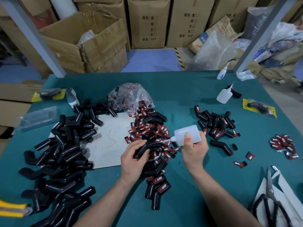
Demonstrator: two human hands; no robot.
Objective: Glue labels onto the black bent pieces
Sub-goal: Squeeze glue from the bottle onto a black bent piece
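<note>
My left hand (133, 157) grips a black bent piece (148, 145) above the middle of the green table (180, 89). My right hand (194, 149) holds a white glue bottle (188, 133) tipped left, its nozzle tip at the upper arm of that piece. Beneath lies a heap of red-and-black "TAPER" labels (148, 126). A big pile of bare black bent pieces (65, 145) covers the left side. Two labelled pieces (157, 187) lie near the front, between my forearms.
A second group of black pieces (216, 123), some labelled, sits at the right, with loose labels (283, 145) beyond. Two more glue bottles (224, 95) stand at the back right. Scissors (270, 199) lie at the front right. A plastic bag of labels (131, 95) is behind the heap. Cardboard boxes (85, 43) stand past the table.
</note>
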